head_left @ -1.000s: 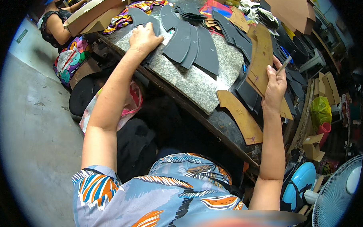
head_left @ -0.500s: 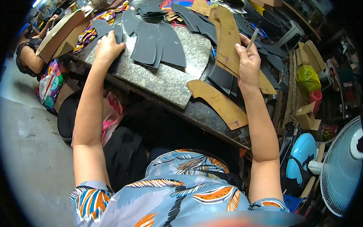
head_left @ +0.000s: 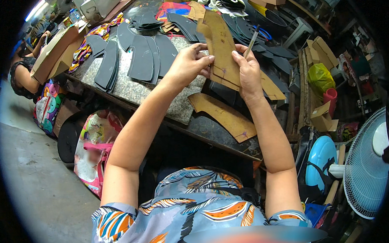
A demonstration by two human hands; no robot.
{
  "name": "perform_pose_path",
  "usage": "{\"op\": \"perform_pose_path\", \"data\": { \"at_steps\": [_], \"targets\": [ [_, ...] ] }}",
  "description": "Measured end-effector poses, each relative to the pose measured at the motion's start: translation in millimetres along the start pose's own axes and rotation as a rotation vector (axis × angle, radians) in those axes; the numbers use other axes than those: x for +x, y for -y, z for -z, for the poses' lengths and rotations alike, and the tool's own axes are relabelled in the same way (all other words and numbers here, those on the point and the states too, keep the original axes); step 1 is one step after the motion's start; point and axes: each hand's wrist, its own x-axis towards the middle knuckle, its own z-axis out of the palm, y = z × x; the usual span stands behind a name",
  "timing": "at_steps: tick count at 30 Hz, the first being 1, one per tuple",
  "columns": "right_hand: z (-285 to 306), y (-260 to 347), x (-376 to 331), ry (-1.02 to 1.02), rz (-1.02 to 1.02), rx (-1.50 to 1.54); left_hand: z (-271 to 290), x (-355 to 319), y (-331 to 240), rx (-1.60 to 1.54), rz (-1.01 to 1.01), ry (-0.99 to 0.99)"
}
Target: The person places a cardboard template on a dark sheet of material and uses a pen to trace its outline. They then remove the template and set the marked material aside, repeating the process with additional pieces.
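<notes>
Holding in the head view: the right hand is closed on the lower right part of the tan curved templates, thumb in front, with a slender pen-like tool jutting upward from the same grasp.
Left hand: the left hand is at the left edge of those templates, thumb toward the near face, fingers bent and partly hidden; whether it pinches them cannot be told.
Tan templates: at least two layers overlap, raised over the table between the two hands, long side running up and slightly left.
Loose templates: one tan arched template lies on the table's near edge; another tan piece shows just right of the right wrist.
Stone slab: on the speckled slab, dark grey curved pieces overlap in a fan, with a narrow grey stack just to their left.
Far left: a co-worker sits beside an open cardboard box.
Right side: a white mesh-fronted fan stands near a round blue plastic object; farther back is a yellow-green plastic bag.
</notes>
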Motion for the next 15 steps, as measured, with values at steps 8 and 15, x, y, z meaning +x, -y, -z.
{"op": "perform_pose_path", "data": {
  "at_steps": [8, 15],
  "targets": [
    [1.3, -4.9, 3.8, -0.113, 0.007, 0.026, 1.0, 6.6, 8.3, -0.123, -0.008, -0.108],
    [-1.3, -3.2, 0.2, -0.187, 0.054, 0.063, -0.6, 4.0, 9.6, -0.171, -0.05, -0.161]
  ]
}}
